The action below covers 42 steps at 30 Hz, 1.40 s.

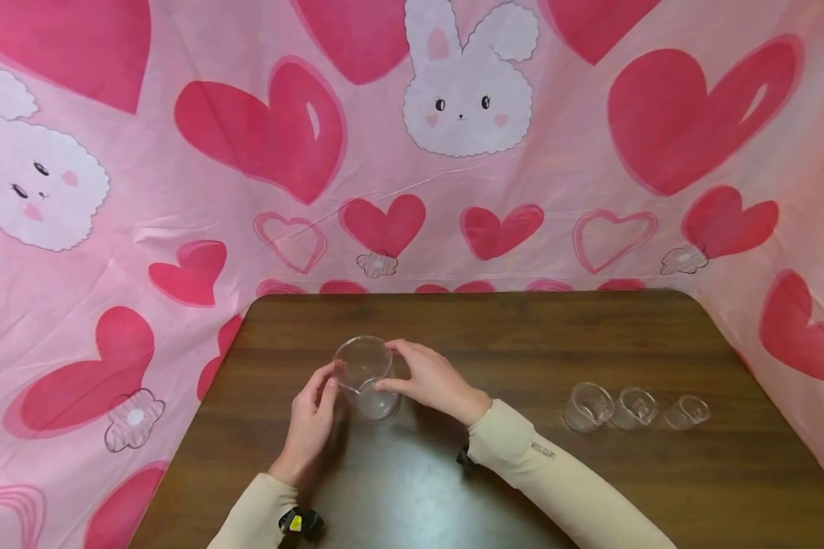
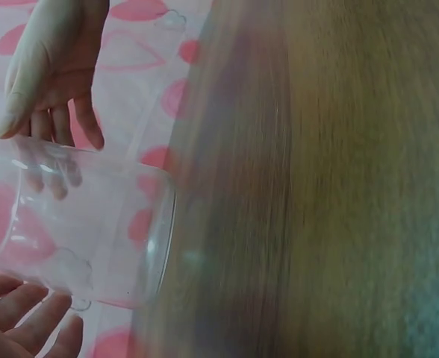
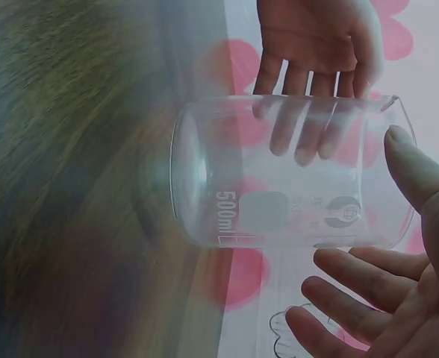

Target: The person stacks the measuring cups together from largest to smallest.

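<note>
A clear glass beaker (image 1: 364, 381) marked 500ml stands upright between the two hands at the left of the table, its base low over the wood. My left hand (image 1: 313, 412) grips it from the left, thumb near the rim and fingers along the glass. From the opposite side my right hand (image 1: 429, 377) holds it, the thumb across the near wall and the fingers around the far right. In the right wrist view the printed scale of the beaker (image 3: 294, 179) faces the camera, and the left fingers (image 3: 301, 138) show through the glass.
Three smaller glass beakers stand in a row on the right: a larger one (image 1: 588, 408), a middle one (image 1: 634, 409) and a small one (image 1: 688, 412). The brown wooden table (image 1: 481, 328) meets a pink heart-patterned cloth (image 1: 453, 183) at its back and sides.
</note>
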{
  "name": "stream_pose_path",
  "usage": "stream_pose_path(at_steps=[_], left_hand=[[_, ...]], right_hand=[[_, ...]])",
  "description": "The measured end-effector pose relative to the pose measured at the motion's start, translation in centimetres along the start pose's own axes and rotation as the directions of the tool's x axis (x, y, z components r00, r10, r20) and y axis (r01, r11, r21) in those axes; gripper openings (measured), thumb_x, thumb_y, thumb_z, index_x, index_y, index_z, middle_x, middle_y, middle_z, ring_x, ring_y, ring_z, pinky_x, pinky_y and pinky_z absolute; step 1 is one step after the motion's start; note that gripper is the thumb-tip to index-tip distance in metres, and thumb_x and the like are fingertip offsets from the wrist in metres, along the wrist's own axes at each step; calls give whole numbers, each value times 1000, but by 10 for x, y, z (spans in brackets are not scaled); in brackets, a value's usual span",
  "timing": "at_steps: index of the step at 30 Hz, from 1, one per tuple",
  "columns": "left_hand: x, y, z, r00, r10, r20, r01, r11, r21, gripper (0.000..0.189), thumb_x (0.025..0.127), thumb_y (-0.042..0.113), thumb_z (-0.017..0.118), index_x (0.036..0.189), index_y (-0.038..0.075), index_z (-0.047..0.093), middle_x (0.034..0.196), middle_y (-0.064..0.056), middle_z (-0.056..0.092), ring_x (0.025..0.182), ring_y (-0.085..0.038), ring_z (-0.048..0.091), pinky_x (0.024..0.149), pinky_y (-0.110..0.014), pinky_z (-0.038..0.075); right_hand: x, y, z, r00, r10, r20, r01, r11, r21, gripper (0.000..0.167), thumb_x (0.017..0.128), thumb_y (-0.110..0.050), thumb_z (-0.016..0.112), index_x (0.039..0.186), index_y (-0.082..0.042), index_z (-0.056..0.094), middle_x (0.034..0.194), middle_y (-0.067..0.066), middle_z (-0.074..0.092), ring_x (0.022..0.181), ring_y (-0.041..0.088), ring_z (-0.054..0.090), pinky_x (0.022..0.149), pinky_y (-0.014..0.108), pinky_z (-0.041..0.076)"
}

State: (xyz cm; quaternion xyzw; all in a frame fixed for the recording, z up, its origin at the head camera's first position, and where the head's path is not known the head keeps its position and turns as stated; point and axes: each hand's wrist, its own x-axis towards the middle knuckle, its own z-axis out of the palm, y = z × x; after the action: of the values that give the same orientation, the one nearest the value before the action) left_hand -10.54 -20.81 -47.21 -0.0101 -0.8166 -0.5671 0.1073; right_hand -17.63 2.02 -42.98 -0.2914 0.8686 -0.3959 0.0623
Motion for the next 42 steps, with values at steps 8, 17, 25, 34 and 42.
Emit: stream_pose_path(at_steps=[8,17,25,34,42], left_hand=[[0,2,10,998,52,27,-52,999,5,30,109,11,53,136,0,62,141,-18,64,131,-36,60,107,-52,45],[-2,4,23,997,52,63,-53,999,6,31,107,10,57,137,3,62,137,-17,66,119,-35,67,102,-50,53],[-2,9,36,989,81,125,-80,997,-12,37,103,10,66,139,6,61,135,-16,66,115,-34,67,100,-55,53],[-1,13,50,972,110,208,-111,994,-5,57,94,13,78,145,6,54,142,-15,59,126,-38,61,104,-59,49],[-2,18,62,973,108,206,-113,994,12,66,87,19,86,144,10,53,141,-10,58,126,-34,60,103,-58,50]], right_hand=[[-11,8,-9,1000,3,5,-3,1000,26,68,85,-43,86,139,-11,61,132,4,68,124,26,63,106,50,49],[-23,18,-17,1000,22,-5,-21,999,43,70,83,-42,88,139,-10,60,132,4,67,125,25,63,107,49,49],[-35,26,-30,1000,24,-4,-24,999,35,75,82,-38,90,143,-10,59,138,4,65,128,23,61,110,49,46],[-49,36,-41,998,46,-39,-45,998,42,75,82,-36,90,143,-8,58,138,6,65,127,25,61,110,51,47],[-60,39,-44,996,67,-57,-64,996,62,73,81,-34,91,141,-9,59,136,5,65,126,25,61,109,52,47]])
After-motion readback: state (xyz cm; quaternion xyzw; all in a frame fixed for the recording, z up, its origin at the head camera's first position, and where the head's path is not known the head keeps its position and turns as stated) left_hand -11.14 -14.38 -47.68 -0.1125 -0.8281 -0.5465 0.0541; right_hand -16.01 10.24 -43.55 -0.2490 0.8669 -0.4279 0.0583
